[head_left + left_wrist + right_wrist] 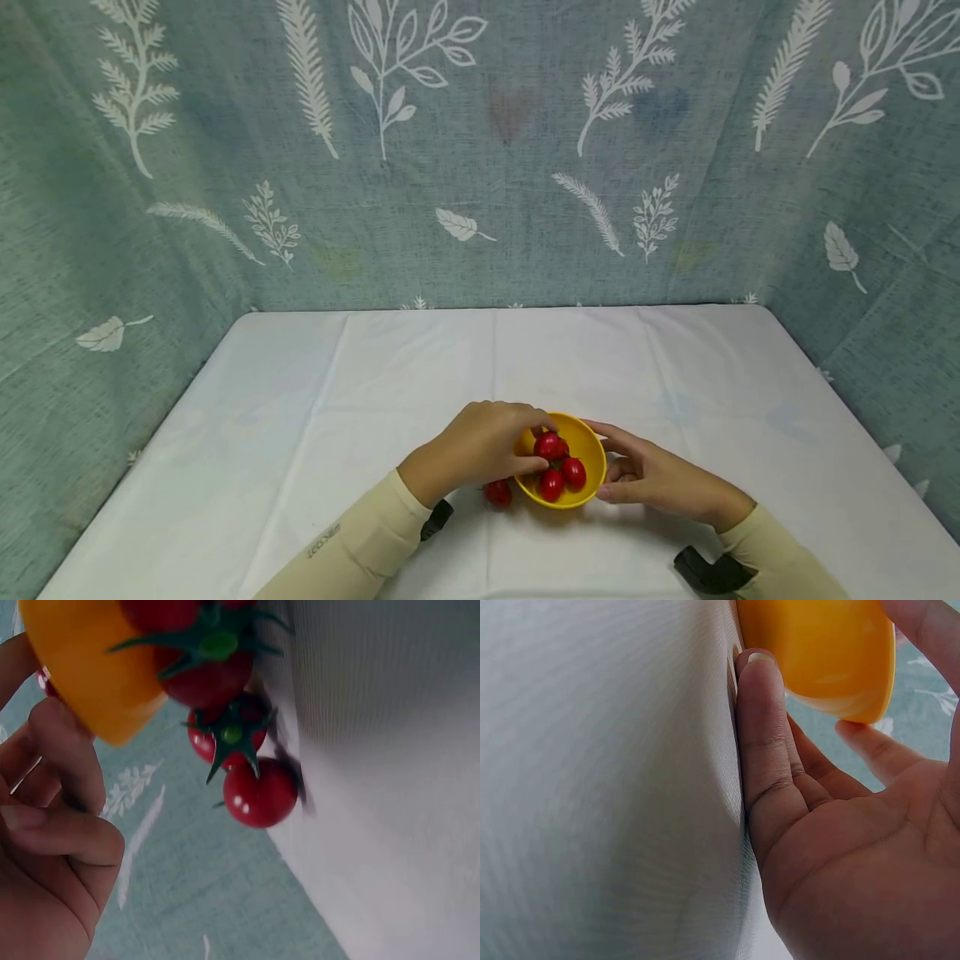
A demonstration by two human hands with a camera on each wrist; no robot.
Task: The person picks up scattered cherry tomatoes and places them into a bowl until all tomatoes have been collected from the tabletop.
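A yellow bowl [594,467] stands on the white table with several red cherry tomatoes [573,473] inside. My left hand [483,442] reaches over its left rim, thumb and fingertips on either side of a red tomato [547,446] in the bowl. At the bowl's right side, my right hand [656,479] holds it between thumb and fingers. In the right wrist view, fingers [765,727] lie along the tablecloth close to the bowl wall [832,652]. Loose tomatoes with green star-shaped tops [259,793] rest on the cloth left of the bowl.
White cloth [390,367] covers the table. Green-grey fabric [510,208] with white leaf prints hangs behind it and along both sides. Dark straps [712,573] show at both wrists, below light sleeves.
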